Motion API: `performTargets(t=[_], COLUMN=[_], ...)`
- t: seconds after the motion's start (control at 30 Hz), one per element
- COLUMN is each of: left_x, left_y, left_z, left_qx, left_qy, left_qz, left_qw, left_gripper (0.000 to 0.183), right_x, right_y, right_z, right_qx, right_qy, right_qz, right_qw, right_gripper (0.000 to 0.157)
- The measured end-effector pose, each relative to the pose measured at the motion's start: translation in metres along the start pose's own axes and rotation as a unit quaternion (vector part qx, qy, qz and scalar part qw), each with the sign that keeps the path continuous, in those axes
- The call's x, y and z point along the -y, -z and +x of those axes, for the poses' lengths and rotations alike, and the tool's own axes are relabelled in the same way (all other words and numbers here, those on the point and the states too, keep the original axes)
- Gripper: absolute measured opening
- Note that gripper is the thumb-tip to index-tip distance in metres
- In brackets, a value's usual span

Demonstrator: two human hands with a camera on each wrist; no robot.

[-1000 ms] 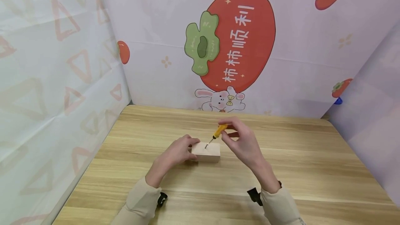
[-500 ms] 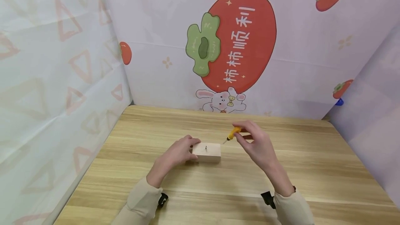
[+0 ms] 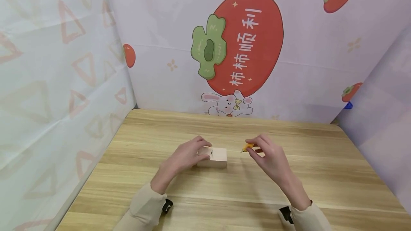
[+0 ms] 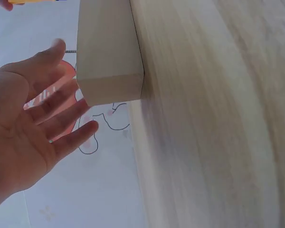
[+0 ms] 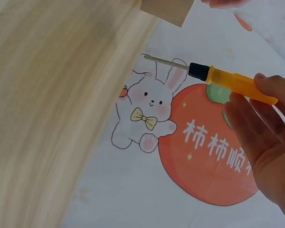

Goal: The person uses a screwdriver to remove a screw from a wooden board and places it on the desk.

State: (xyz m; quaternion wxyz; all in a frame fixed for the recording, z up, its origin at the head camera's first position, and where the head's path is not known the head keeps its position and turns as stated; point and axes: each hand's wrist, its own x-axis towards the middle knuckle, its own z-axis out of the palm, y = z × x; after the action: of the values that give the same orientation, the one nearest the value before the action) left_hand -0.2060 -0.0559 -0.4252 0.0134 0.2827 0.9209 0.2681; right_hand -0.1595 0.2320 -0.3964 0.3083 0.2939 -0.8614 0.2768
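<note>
A pale wooden block (image 3: 219, 154) lies on the table, with a small screw (image 3: 212, 152) standing up from its top face. Over the block's left end is my left hand (image 3: 185, 155), its fingers spread and relaxed. In the left wrist view the thumb is near the screw (image 4: 71, 51), and the fingers lie loosely by the block's end; whether they touch it I cannot tell. To the right of the block, my right hand (image 3: 271, 157) pinches the end of a yellow-handled screwdriver (image 5: 235, 84) between thumb and fingers. Its metal shaft points toward the left, free of the screw.
The light wood-grain table (image 3: 205, 195) reaches back to a white cloth wall (image 3: 157, 77) printed with a red persimmon and a rabbit. Another patterned cloth (image 3: 64, 117) stands on the left. A small blue object (image 3: 348, 105) shows at the back right corner.
My right hand has drawn the screwdriver off the screw and moved it right and lower. My left hand has let go of the block's end and moved its fingers toward the screw.
</note>
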Motion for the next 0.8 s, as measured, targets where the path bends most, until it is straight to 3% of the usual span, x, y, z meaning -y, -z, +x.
performTargets(t=[0.27,0.57,0.7,0.8], left_x=[-0.007,-0.005,-0.004,-0.004], left_y=[-0.006,-0.009,-0.011,-0.012], left_z=[0.006,0.011,0.013,0.015], left_qx=[-0.059,-0.064,-0.074,-0.082], left_qy=[-0.059,-0.047,-0.061,-0.071], left_qz=[0.023,0.017,0.021,0.023], left_qw=[0.9962,0.9967,0.9952,0.9938], left_gripper=[0.015,0.006,0.004,0.004], right_x=[-0.003,-0.005,0.0,0.005], right_y=[-0.005,-0.009,-0.007,-0.004], right_z=[-0.014,-0.029,-0.032,-0.034], right_qx=[0.03,0.066,0.132,0.209], right_qy=[-0.002,0.026,0.031,-0.001], right_qz=[-0.033,-0.087,-0.13,-0.143], right_qw=[0.999,0.994,0.982,0.967], right_gripper=[0.03,0.032,0.028,0.022])
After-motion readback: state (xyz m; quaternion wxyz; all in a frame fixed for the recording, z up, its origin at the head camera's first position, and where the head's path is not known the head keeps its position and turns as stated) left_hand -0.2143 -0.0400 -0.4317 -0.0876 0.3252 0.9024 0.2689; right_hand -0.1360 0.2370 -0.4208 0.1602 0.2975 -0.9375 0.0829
